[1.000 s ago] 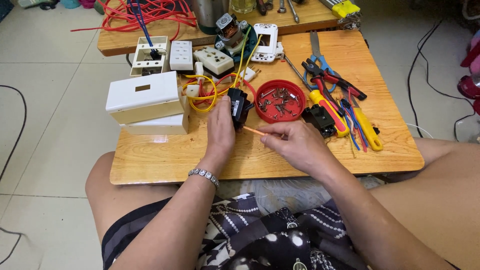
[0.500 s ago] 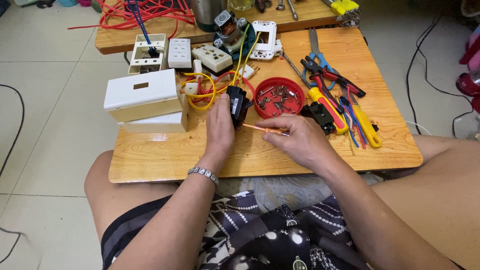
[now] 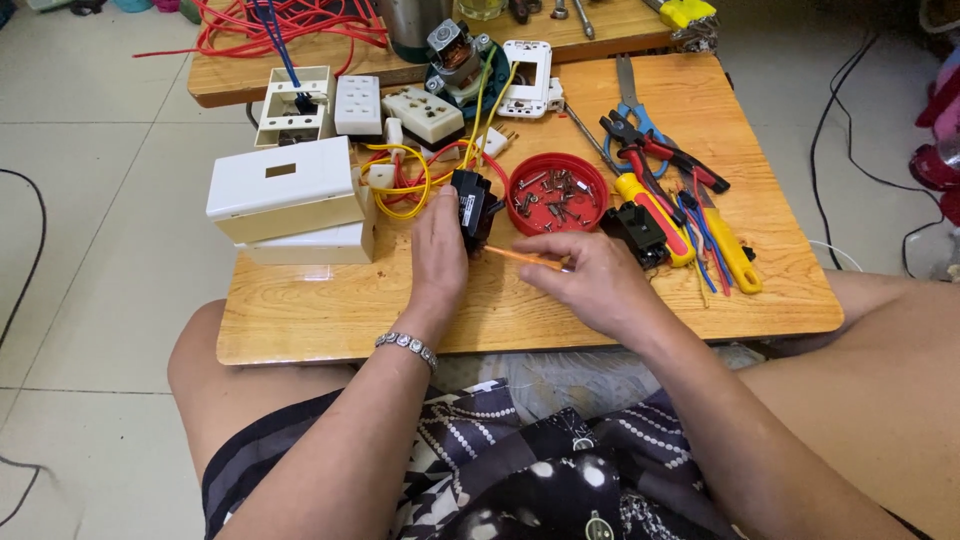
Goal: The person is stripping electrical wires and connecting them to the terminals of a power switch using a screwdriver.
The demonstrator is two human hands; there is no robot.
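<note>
My left hand [image 3: 438, 250] grips a small black electrical component [image 3: 470, 205] that stands on the low wooden table [image 3: 320, 310], with red and yellow wires [image 3: 410, 175] running from it. My right hand [image 3: 592, 280] pinches a thin orange screwdriver [image 3: 520, 257] whose tip points left, close to the component's lower side. A red round lid [image 3: 558, 192] holding several small screws sits just behind my right hand.
Two stacked cream plastic boxes [image 3: 290, 205] stand at the left. White sockets [image 3: 358, 104], a switch frame [image 3: 528, 66] and a small motor [image 3: 455, 55] lie behind. Pliers, cutters and screwdrivers [image 3: 680, 190] lie at the right. Red cable [image 3: 300, 20] is piled on a second board.
My right hand has moved the orange screwdriver slightly up and toward the black component. My left hand has kept its hold, and the view has shifted a little.
</note>
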